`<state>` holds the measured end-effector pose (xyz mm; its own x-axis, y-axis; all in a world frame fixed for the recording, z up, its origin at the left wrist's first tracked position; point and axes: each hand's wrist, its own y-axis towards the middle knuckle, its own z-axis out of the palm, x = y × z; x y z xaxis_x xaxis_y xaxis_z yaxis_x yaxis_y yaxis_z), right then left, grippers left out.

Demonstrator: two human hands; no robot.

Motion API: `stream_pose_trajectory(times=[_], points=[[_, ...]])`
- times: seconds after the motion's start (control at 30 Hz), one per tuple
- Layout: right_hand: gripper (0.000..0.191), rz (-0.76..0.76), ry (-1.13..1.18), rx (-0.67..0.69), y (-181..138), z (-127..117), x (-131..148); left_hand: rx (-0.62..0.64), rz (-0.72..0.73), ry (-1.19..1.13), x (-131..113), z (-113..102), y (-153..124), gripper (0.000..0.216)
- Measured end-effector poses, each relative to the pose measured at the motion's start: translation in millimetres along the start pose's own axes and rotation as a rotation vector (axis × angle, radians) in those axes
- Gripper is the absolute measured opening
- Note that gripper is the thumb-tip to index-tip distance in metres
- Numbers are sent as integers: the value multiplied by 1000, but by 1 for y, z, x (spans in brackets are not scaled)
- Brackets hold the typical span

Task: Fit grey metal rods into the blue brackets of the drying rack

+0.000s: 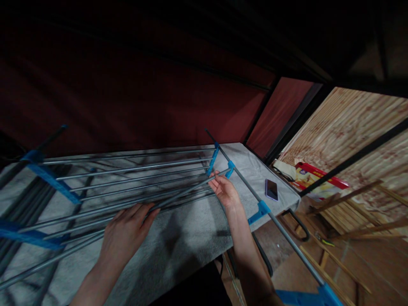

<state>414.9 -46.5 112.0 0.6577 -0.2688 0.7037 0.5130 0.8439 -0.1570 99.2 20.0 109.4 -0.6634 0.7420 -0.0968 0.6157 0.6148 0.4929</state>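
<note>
A metal drying rack [134, 168] with grey rods and blue plastic joints lies across a grey cloth-covered surface [188, 238]. My left hand [126, 231] rests on top of one long grey rod, fingers curled round it near the middle. My right hand [225, 189] pinches the far end of that same rod [188, 190], close to a blue joint [230, 168] on the rack's side rail. The rail [280, 225] runs diagonally past my right forearm to the lower right.
A dark phone [271, 189] lies on the cloth near its right edge. Beyond the edge are a red and yellow package [314, 176], wooden slats [347, 212] and a plywood board [350, 127]. A dark red wall stands behind.
</note>
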Motion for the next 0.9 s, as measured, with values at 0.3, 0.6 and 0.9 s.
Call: stream_pose_trajectory(times=[0.3, 0.6, 0.9], points=[[18, 18, 26, -19, -1, 3, 1, -2, -25, 13, 0, -3, 2, 44], [20, 31, 34, -31, -2, 4, 1, -28, -20, -18, 1, -6, 4, 41], [19, 25, 56, -21, -6, 7, 3, -3, -1, -12, 3, -6, 2, 44]])
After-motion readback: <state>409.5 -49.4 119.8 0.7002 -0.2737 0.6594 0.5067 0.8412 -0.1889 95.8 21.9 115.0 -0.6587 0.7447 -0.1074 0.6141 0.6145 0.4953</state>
